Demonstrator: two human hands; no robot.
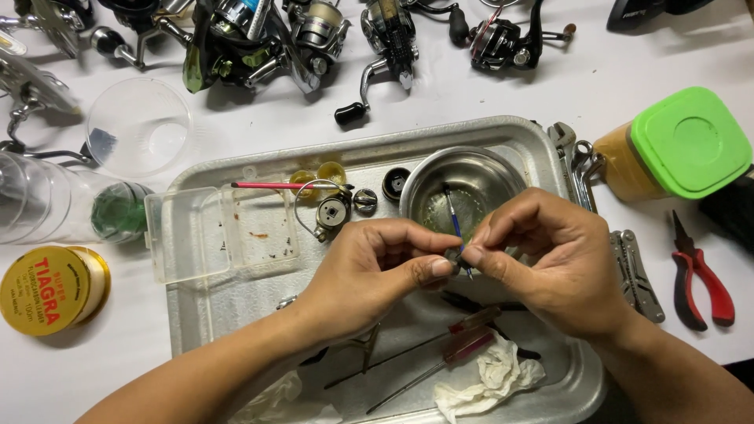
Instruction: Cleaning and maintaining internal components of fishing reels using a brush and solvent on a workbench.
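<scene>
At frame centre, over the metal tray (550, 149), I watch the left hand (369, 267) and right hand (550, 259) meet, both pinched on one small dark reel part (453, 256), a thin blue brush (455, 228) slanting up-left toward the steel bowl (503, 169).

Silver metal tray (236, 314); steel-grey bowl (424, 184); blue-handled brush (453, 216). Green-lidded amber container (675, 145), red-handled pliers (703, 283), yellow line spool (51, 289) with red lettering. Pink-red stick (271, 185), white rag (487, 381).
</scene>
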